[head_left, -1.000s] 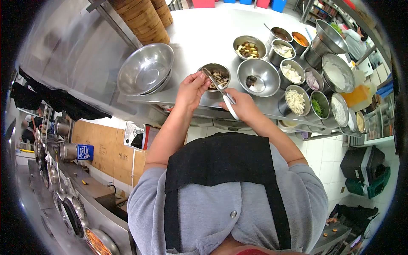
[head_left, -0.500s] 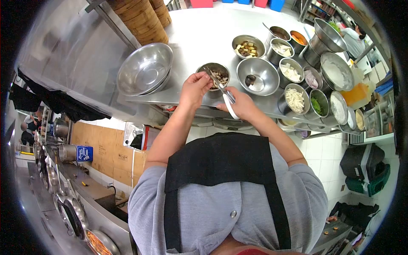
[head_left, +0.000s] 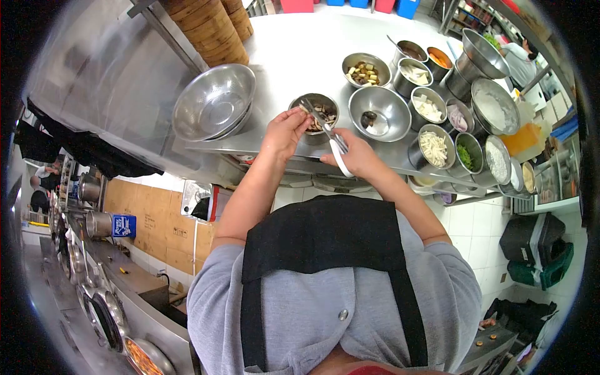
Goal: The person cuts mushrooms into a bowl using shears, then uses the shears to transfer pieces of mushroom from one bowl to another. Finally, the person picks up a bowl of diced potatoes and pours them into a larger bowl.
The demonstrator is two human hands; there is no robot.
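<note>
- The scissors (head_left: 328, 134) run on a slant: white handles low and near, by the counter's front edge, metal blades reaching up and to the left, tips over the small steel bowl (head_left: 314, 106) of dark chopped pieces.
- Their long axis goes from near-right to far-left; the blades look slightly parted, though I can't be sure at this size.
- The right hand (head_left: 356, 153) is closed around the white handle loops, gripping them.
- The left hand (head_left: 284, 131) is pinched at the bowl's near-left rim, fingertips holding a small piece at the blades; what the piece is I can't make out.
- Just right of that bowl stands a wider steel bowl (head_left: 379, 112) with one dark lump in it.
- To the left, well apart, sits a big empty mixing bowl (head_left: 214, 103), with bamboo steamers (head_left: 209, 28) stacked beyond it.
- Right of the hands, small tubs of cut ingredients (head_left: 435, 149) crowd the steel counter (head_left: 287, 44).
</note>
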